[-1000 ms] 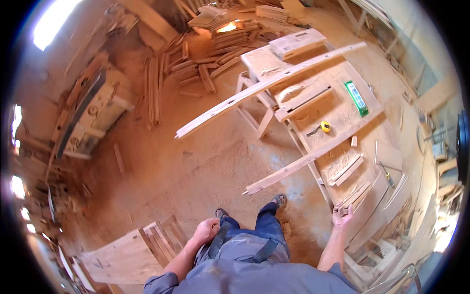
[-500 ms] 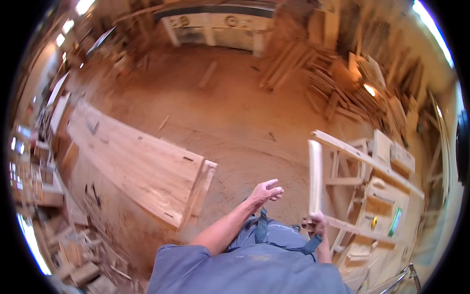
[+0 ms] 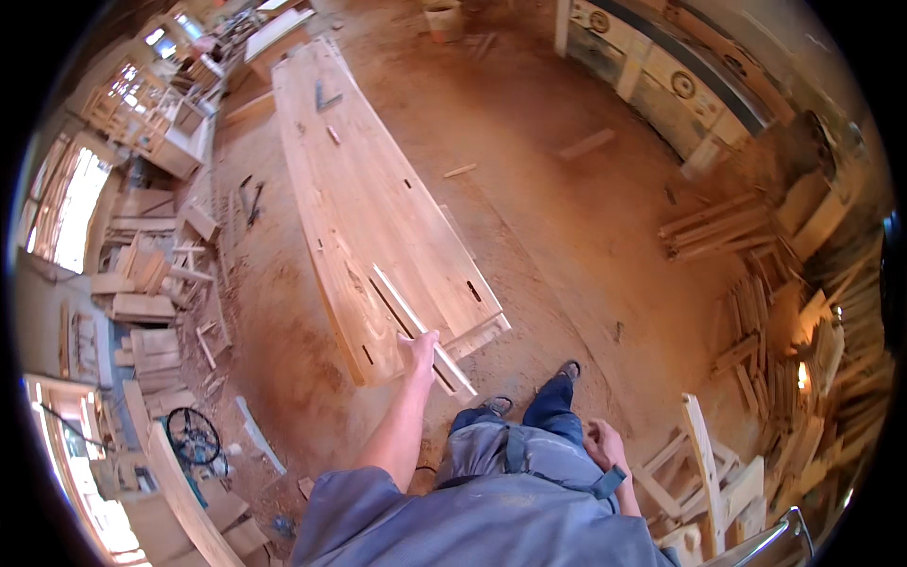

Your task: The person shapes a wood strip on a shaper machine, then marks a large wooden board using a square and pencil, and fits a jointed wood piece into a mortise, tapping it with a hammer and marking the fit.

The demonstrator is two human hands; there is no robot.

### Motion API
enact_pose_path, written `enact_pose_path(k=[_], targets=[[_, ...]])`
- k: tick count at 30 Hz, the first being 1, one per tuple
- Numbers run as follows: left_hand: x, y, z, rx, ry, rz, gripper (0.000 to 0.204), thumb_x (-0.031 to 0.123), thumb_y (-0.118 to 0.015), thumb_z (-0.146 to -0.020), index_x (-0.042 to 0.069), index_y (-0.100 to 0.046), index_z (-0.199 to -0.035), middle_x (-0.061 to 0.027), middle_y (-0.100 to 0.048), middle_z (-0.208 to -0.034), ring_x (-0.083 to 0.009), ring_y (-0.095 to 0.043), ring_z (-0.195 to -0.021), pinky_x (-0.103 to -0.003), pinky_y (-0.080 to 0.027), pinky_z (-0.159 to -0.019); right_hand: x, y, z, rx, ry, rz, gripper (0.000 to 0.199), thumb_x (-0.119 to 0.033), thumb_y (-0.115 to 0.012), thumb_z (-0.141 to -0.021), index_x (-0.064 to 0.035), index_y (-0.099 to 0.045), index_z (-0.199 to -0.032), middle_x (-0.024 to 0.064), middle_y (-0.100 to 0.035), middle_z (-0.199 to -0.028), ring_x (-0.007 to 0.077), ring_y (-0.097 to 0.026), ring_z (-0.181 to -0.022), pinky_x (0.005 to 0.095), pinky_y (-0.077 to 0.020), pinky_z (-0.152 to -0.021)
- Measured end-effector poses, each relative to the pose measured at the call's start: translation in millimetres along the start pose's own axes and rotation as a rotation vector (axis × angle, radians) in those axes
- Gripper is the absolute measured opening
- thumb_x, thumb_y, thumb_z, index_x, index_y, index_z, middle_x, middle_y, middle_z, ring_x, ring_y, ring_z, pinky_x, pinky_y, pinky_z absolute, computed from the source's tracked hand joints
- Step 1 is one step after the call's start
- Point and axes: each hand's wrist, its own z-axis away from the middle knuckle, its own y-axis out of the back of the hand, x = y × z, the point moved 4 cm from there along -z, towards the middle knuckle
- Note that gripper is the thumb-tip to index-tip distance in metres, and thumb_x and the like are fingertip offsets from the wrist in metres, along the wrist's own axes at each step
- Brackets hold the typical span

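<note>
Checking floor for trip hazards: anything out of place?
Yes: a small wood strip and a short plank lie loose on the floor, right of the long panel, apart from the wood pile. No clear damage.

1) I find the floor (image 3: 605,236) brown and dusty
2) I record bright windows (image 3: 85,213) along my left side
3) Wood offcuts (image 3: 144,307) lie heaped near them
4) A pale cabinet (image 3: 652,80) with round fittings stands ahead, right
5) I note timber stacks (image 3: 715,227) and a small glow (image 3: 803,376) to my right
</note>
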Motion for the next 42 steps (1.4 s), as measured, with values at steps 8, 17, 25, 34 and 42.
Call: enact_pose_path(k=[8, 17, 25, 34, 42], targets=[[27, 20, -33, 0.247, 0.01, -0.493, 0.097, 0.027, -0.075, -0.078, 0.008, -0.024, -0.158, -0.0307, -0.048, -0.143, -0.0442, -0.053, -0.127, -0.047, -0.043, -0.109, 190, 91, -61, -0.106, -0.004, -0.134, 0.039, -0.008, -0.068, -0.079, -0.0043, -0.067, -0.118, 0.0149, -0.072, -0.095, 0.0245, -0.07, -0.087, 0.0356, -0.056, -0.077], [-15, -18, -53, 0.435, 0.009, -0.619, 0.075, 0.024, -0.071, -0.084, 0.001, -0.035, -0.146, -0.0297, -0.046, -0.138, -0.0449, -0.043, -0.131, -0.052, -0.036, -0.111, 58, 250, -168, 0.175, 0.026, 0.025, 0.03, -0.008, -0.065, -0.082, -0.0003, -0.066, -0.111, 0.0128, -0.07, -0.089, 0.0206, -0.067, -0.076, 0.0343, -0.0546, -0.065], [6, -20, -53, 0.528, -0.03, -0.615, 0.077, 0.012, -0.068, -0.078, 0.0, -0.036, -0.146, -0.0299, -0.05, -0.128, -0.0453, -0.049, -0.124, -0.052, -0.041, -0.107, 110, 214, -241, -0.102, 0.024, 0.21, 0.028, -0.013, -0.066, -0.081, -0.0012, -0.069, -0.106, 0.0152, -0.071, -0.088, 0.0253, -0.067, -0.078, 0.0368, -0.0537, -0.066], [-91, 55, 34, 0.435, 0.148, -0.458, 0.067, 0.019, -0.07, -0.074, 0.005, -0.049, -0.136, -0.0279, -0.066, -0.114, -0.0413, -0.065, -0.108, -0.046, -0.053, -0.093, 16, 142, -309, -0.4, 0.268, 0.572, 0.036, -0.025, -0.07, -0.079, -0.0032, -0.071, -0.108, 0.0199, -0.071, -0.099, 0.0364, -0.067, -0.092, 0.044, -0.0544, -0.077], [-320, 120, 286, 0.514, 0.764, -0.136, 0.034, 0.027, -0.076, -0.069, 0.0, -0.074, -0.09, -0.0178, -0.073, -0.084, -0.0286, -0.074, -0.085, -0.044, -0.056, -0.072, -44, 80, -330, -0.332, 0.582, 0.643, 0.027, -0.02, -0.063, -0.081, -0.0009, -0.072, -0.099, 0.0221, -0.068, -0.079, 0.0351, -0.069, -0.073, 0.0415, -0.0533, -0.064]])
